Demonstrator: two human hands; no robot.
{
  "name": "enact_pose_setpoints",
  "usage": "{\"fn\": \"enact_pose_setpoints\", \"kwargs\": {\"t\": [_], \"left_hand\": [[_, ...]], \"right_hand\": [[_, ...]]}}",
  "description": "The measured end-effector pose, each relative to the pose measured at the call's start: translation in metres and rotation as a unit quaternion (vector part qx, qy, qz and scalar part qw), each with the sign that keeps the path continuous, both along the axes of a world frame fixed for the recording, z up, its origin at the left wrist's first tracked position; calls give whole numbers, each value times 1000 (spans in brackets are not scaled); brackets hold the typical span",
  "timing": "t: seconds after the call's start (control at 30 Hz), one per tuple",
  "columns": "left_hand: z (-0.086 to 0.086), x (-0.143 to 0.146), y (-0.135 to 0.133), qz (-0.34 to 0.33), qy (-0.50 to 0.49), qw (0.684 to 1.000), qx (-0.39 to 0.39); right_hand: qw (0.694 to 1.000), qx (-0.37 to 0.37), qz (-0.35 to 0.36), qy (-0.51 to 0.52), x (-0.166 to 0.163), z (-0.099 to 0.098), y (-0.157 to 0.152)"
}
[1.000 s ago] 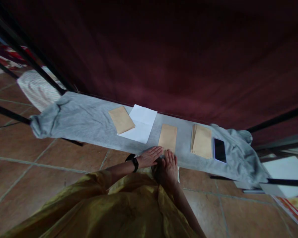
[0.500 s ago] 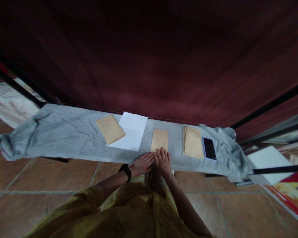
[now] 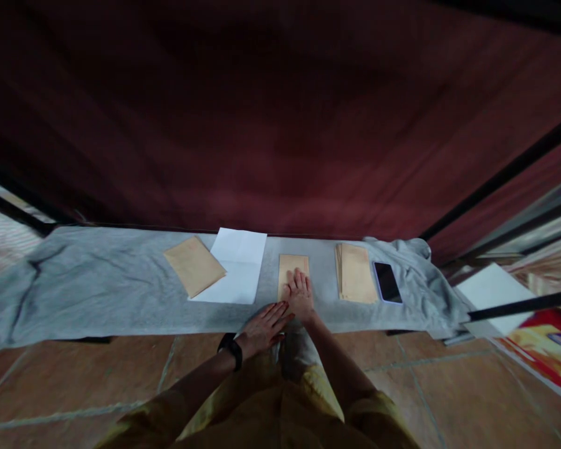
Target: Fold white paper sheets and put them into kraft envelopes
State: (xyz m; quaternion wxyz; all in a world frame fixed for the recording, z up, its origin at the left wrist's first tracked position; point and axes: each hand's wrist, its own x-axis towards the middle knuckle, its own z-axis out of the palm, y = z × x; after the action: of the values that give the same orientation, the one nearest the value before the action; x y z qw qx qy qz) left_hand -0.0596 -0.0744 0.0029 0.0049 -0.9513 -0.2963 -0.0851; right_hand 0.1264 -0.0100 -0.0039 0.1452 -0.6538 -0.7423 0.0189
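Observation:
A single brown paper envelope (image 3: 287,263) lies flat on the grey cloth, straight in front of me. My right hand (image 3: 300,295) rests on its lower part, palm down with the fingers stretched out. Just left of and below it, my left hand (image 3: 264,327) lies flat with extended fingers at the envelope's near edge; whether it touches the paper I cannot tell. To the left, another brown envelope stack (image 3: 195,267) overlaps a creased white sheet (image 3: 239,265). On the right sits a small pile of brown envelopes (image 3: 356,274), slightly fanned, beside a phone (image 3: 388,282).
The grey cloth (image 3: 107,280) covers a long narrow bench. Behind it hangs a dark red curtain (image 3: 271,143). Black metal bars (image 3: 505,174) rise at both ends. A white board (image 3: 493,290) and a red and yellow box (image 3: 549,343) stand at the right. Tiled floor lies below.
My right hand has slid forward, further up the envelope. My left hand has stayed near the bottom edge, now slightly apart from it. The view has tilted a little.

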Motion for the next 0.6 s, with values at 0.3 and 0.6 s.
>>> {"fn": "enact_pose_setpoints", "kwargs": {"t": [0.3,0.6], "left_hand": [[5,1,1,-1,-7,1000,0],[11,0,-1,1,-21,1000,11]], "right_hand": [[1000,-17,-27,0,8,4,36],[998,-9,-63,9,8,5,41]]}}
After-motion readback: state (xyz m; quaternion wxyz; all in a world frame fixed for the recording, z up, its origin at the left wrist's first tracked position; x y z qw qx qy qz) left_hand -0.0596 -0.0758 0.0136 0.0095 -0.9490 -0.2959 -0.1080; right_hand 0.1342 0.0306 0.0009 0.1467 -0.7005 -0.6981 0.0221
